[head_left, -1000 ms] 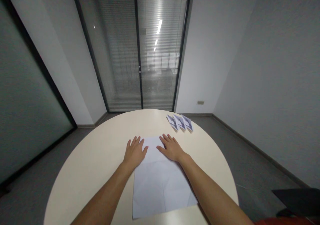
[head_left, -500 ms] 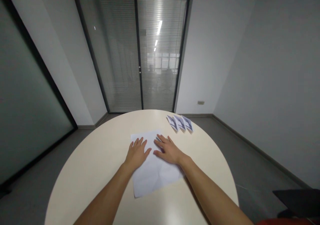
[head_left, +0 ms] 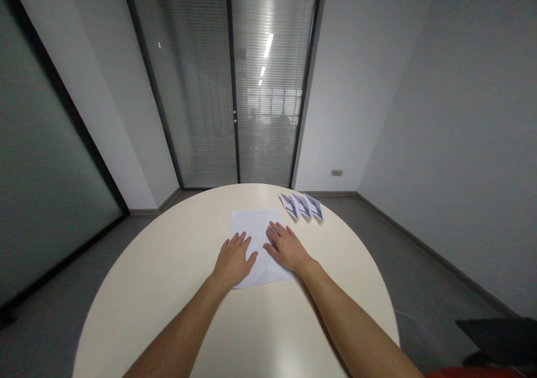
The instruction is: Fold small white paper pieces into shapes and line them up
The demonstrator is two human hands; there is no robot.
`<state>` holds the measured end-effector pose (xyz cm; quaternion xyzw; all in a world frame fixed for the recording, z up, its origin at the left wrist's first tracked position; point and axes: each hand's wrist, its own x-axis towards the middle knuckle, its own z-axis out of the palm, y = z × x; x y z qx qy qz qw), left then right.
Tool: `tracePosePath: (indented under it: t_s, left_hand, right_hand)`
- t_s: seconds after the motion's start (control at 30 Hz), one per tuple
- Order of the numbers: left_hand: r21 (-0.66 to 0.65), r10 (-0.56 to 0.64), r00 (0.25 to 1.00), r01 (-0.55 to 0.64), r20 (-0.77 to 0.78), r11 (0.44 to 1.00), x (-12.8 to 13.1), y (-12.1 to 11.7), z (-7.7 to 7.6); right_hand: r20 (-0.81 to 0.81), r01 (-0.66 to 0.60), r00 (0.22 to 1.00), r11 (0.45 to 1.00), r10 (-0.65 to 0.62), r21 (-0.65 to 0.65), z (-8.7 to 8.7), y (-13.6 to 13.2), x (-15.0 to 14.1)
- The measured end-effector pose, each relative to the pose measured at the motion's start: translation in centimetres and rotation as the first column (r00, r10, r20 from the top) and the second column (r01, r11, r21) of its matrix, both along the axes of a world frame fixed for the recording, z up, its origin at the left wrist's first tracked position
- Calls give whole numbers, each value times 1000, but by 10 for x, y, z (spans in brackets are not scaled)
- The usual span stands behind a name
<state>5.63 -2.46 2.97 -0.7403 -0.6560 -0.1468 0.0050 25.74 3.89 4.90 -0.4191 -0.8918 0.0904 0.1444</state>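
A white sheet of paper (head_left: 257,269) lies on the round cream table (head_left: 168,266), with faint crease lines on it. My left hand (head_left: 233,259) rests palm down over its left edge, fingers spread. Over the sheet's right side lies my right hand (head_left: 287,247), also palm down with its fingers apart. Neither hand grips anything. Parts of the paper are hidden under both hands.
Three folded paper pieces with a blue-grey print (head_left: 301,206) stand in a row near the table's far right edge. A dark object (head_left: 499,336) shows at the lower right, beside the table. Beyond the table is a glass door with blinds (head_left: 268,143).
The sheet has moved away from me and turned to lie straighter. Both hands have shifted slightly to the right, still flat on it. The folded pieces stay put.
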Motion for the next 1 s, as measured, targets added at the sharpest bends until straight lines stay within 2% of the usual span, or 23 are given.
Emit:
tracePosePath:
  t_s: [0.13,0.27,0.33,0.4,0.47,0.57,0.87,1.0]
  left_hand:
    - [4,81,996,-81,-28,997,-3,5,3]
    - [43,113,993,-112,-19,993,-9,7,7]
    - [59,25,999,-27,30,998,-11,7,6]
    - [60,-143,985,138,96,989,-11,5,5]
    - [46,-296,945,292,139,955,-10,3,4]
    - [3,-364,920,368,148,930,-9,1,1]
    - [-99,-252,963,261,89,960,-14,3,-2]
    - [-99,-156,985,163,77,982,-19,7,-2]
  right_hand:
    - [0,-156,988,986,156,-55,-2,-7,-7]
    - [22,-125,991,985,128,-118,-6,-8,-11]
    - [20,-77,997,988,80,-131,-7,-5,-11]
    - [21,-33,999,990,36,-134,-8,-3,-9]
    - [16,-11,1000,992,13,-128,-7,-1,-7]
    - [-12,-26,1000,993,25,-114,-7,1,-3]
    - [-129,-195,974,979,186,-58,-10,6,-2]
    - [-121,-251,962,967,245,-41,-8,3,-3]
